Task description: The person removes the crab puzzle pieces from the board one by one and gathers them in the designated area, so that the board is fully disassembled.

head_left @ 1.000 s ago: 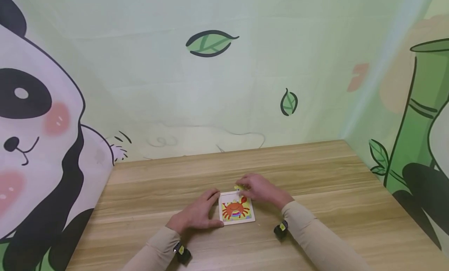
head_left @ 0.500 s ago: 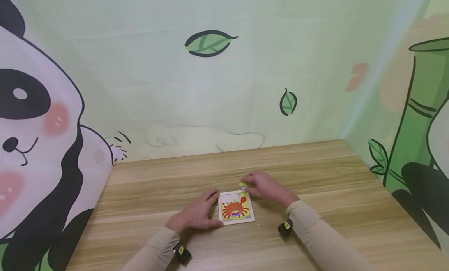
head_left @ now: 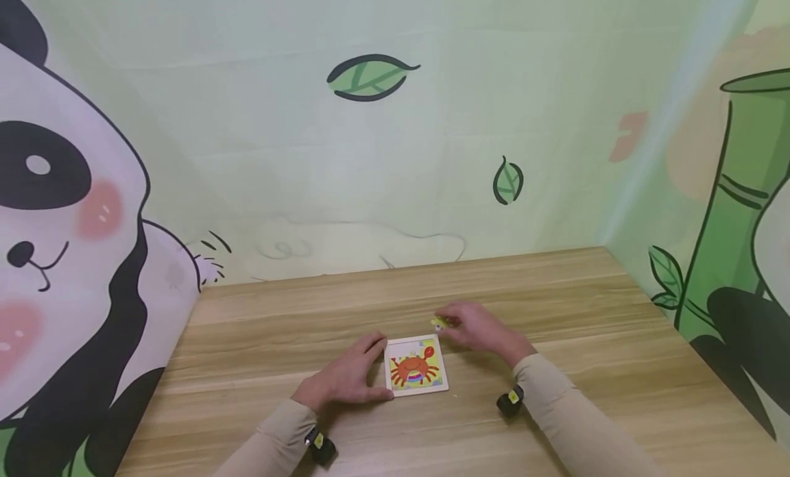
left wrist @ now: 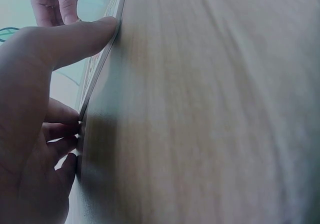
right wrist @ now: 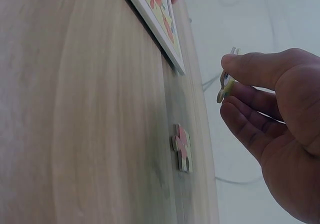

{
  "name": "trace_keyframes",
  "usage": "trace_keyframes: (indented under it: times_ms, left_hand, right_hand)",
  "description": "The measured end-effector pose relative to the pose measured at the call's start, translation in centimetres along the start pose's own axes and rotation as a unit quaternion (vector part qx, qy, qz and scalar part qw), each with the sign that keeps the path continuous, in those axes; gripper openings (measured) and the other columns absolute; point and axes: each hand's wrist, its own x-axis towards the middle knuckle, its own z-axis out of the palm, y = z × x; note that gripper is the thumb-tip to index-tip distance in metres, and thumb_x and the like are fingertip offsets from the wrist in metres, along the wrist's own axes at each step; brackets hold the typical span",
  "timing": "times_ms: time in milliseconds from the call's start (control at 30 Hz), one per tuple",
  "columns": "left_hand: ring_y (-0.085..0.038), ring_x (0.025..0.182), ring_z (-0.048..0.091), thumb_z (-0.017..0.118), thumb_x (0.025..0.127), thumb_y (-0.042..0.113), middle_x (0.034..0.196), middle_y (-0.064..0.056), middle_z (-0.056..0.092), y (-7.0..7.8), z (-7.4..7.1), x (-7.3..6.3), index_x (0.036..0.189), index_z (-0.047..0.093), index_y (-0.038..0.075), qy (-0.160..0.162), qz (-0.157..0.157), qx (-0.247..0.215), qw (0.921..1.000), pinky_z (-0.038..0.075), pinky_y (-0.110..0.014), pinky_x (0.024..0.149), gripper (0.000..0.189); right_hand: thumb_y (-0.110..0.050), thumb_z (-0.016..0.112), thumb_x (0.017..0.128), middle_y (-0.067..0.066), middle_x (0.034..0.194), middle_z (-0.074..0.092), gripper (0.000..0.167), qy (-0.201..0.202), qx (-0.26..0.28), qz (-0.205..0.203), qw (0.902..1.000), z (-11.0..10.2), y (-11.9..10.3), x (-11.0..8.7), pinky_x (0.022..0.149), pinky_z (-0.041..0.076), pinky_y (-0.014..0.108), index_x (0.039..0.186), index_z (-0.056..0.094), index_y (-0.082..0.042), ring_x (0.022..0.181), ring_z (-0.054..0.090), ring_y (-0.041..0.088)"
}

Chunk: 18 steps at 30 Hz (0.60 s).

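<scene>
A square jigsaw puzzle board [head_left: 421,393] with a pale rim lies flat, showing a red crab [head_left: 412,367] on yellow. Part of its upper left is bare white. My left hand [head_left: 345,374] grips the board's left side, thumb at the near corner and index finger at the far one. In the left wrist view the other fingertips [left wrist: 70,116] meet its edge. Just beyond the board's far right corner, my right hand [head_left: 475,326] pinches a small yellow puzzle piece [right wrist: 226,84] between thumb and fingers, raised off the table.
In the right wrist view, another puzzle piece [right wrist: 182,148], pink and pale green, lies on the table beneath the right hand. The wooden tabletop [head_left: 278,326] ends at a printed fabric backdrop [head_left: 247,120] behind and at both sides.
My right hand has moved right, away from over the board, carrying the puzzle piece past the far right corner. The left hand and the board have stayed in place.
</scene>
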Motion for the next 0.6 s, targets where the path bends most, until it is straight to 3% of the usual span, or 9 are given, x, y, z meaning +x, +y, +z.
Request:
trace_keyframes:
  times_ms: [233, 600]
  left_hand:
    - [-0.027, 0.138, 0.036, 0.07, 0.079, 0.06, 0.151, -0.013, 0.032, 0.1, 0.1, 0.0, 0.149, 0.033, 0.0, -0.008, -0.013, -0.005, 0.9999, 0.036, -0.041, 0.114, 0.099]
    - [-0.025, 0.138, 0.036, 0.069, 0.079, 0.061, 0.151, -0.011, 0.031, 0.1, 0.1, 0.0, 0.15, 0.033, 0.002, -0.016, -0.022, -0.012, 0.9995, 0.035, -0.041, 0.115, 0.099]
  right_hand:
    - [-0.021, 0.072, 0.088, 0.004, 0.109, 0.069, 0.039, -0.004, 0.005, 0.038, 0.9993, -0.4, 0.8, -0.6, 0.085, 0.056, 0.032, 0.123, 0.065, -0.006, 0.096, 0.063, 0.015]
    - [-0.02, 0.072, 0.087, 0.008, 0.113, 0.069, 0.038, -0.003, -0.004, 0.047, 0.9989, -1.5, 1.7, -1.7, 0.086, 0.057, 0.035, 0.121, 0.066, -0.005, 0.098, 0.065, 0.019]
